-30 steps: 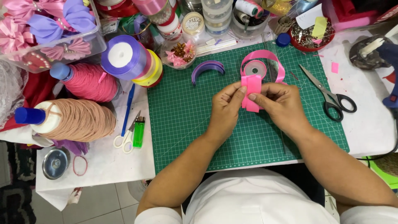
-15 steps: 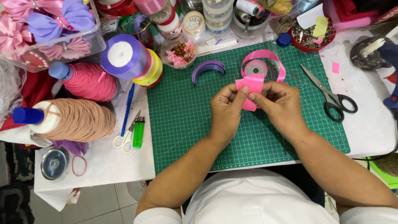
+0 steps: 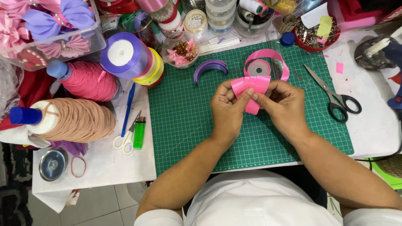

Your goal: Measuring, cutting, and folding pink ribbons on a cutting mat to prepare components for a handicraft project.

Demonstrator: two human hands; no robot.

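Both hands work above the green cutting mat [image 3: 188, 125] on the tabletop; the left hand [image 3: 228, 113] and the right hand [image 3: 284, 106] each pinch a folded piece of pink ribbon [image 3: 251, 86], their grip closed on it; it seems a folding step; the next move calls for a steady pinch at the centre, I think; scissors [image 3: 335, 98] lie near.

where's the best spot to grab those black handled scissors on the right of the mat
Take the black-handled scissors by the handle loops, coming from the near right. They lie flat on the green cutting mat with blades pointing up-left toward the ribbon roll, handles nearest the mat's edge.
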